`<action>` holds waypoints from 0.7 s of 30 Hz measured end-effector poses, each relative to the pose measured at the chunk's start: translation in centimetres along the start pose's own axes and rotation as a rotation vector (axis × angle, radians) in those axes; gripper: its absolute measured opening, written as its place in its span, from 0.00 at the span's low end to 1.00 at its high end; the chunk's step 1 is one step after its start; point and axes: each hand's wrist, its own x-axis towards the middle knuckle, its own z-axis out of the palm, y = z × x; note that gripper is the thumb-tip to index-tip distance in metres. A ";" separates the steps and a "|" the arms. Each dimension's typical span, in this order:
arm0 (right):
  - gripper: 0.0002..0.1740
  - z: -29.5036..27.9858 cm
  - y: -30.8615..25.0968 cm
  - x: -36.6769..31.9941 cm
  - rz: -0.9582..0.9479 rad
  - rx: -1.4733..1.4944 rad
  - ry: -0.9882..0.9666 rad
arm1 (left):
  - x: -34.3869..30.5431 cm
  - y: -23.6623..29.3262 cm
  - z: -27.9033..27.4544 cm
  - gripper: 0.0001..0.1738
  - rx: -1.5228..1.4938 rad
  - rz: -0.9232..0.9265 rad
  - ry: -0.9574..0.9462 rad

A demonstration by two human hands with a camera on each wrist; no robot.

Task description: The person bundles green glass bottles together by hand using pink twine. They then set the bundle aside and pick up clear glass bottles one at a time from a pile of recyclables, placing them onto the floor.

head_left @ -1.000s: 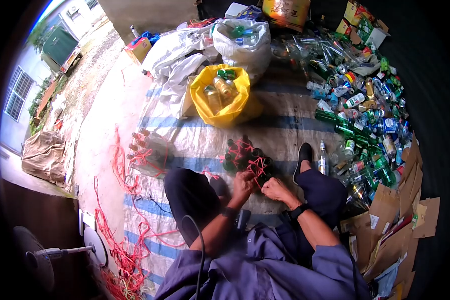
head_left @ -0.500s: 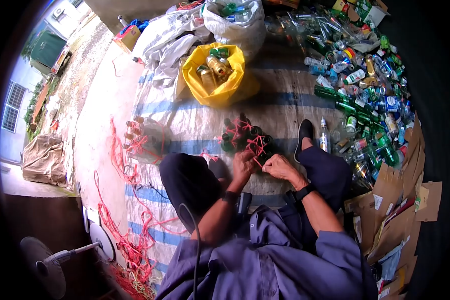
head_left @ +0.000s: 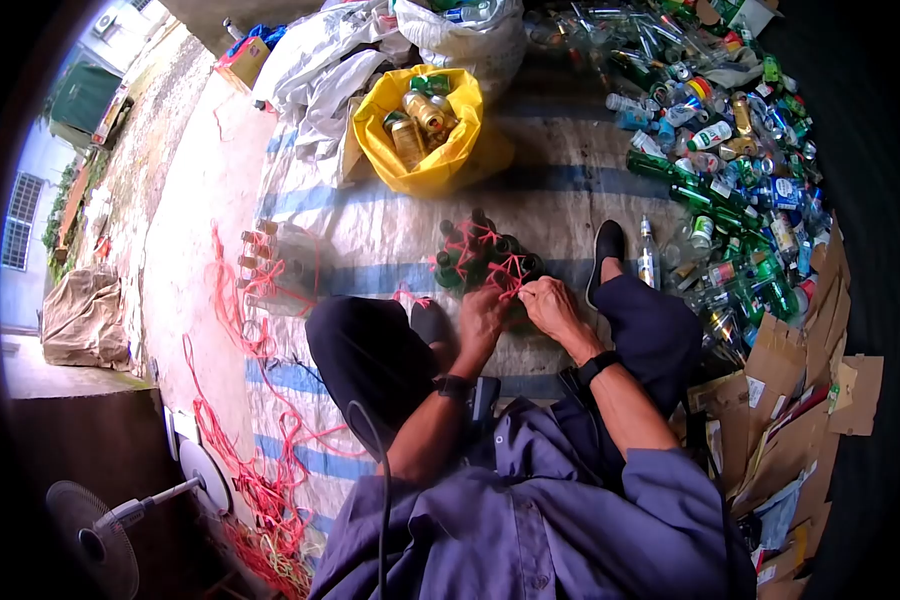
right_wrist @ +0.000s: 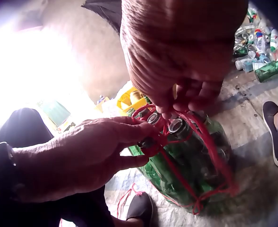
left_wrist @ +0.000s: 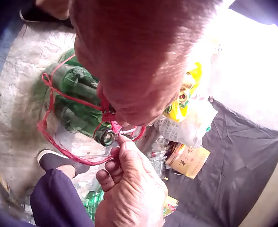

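Observation:
Green glass bottles (head_left: 475, 250) stand in a bundle between the person's feet, with red twine (right_wrist: 176, 175) crossing their necks and sides. The left hand (head_left: 482, 318) pinches the twine at the near bottle necks, and the right hand (head_left: 555, 308) pinches it just beside. In the left wrist view the right hand (left_wrist: 134, 184) has thumb and forefinger together on the red twine (left_wrist: 77, 158) by one bottle mouth. The right wrist view shows the left hand (right_wrist: 82, 151) reaching in from the left, its fingertips at the knot among the necks, close to the right hand (right_wrist: 176, 56).
A second tied bundle of clear bottles (head_left: 288, 268) stands left. Beyond are a yellow bag (head_left: 420, 165) of cans and a white sack (head_left: 470, 45). Loose bottles and cans (head_left: 730, 190) pile up right, above flattened cardboard (head_left: 790, 420). Loose red twine (head_left: 260, 490) and a fan (head_left: 95, 540) lie left.
The head view has shifted, so the bags and bottles appear higher in it. Both hands stay at the bottle necks; the right hand has drawn in closer to the knot.

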 end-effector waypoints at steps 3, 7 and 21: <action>0.12 0.5 0.0 0.8 0.030 0.005 0.031 | 0.1 -0.6 0.1 0.14 -0.002 0.017 -0.009; 0.12 2.0 1.0 1.5 -0.019 -0.046 0.005 | 0.0 -0.9 0.2 0.14 -0.014 0.008 -0.020; 0.14 3.6 1.3 3.3 0.052 -0.263 -0.071 | 0.4 0.1 -0.2 0.12 0.009 -0.025 -0.040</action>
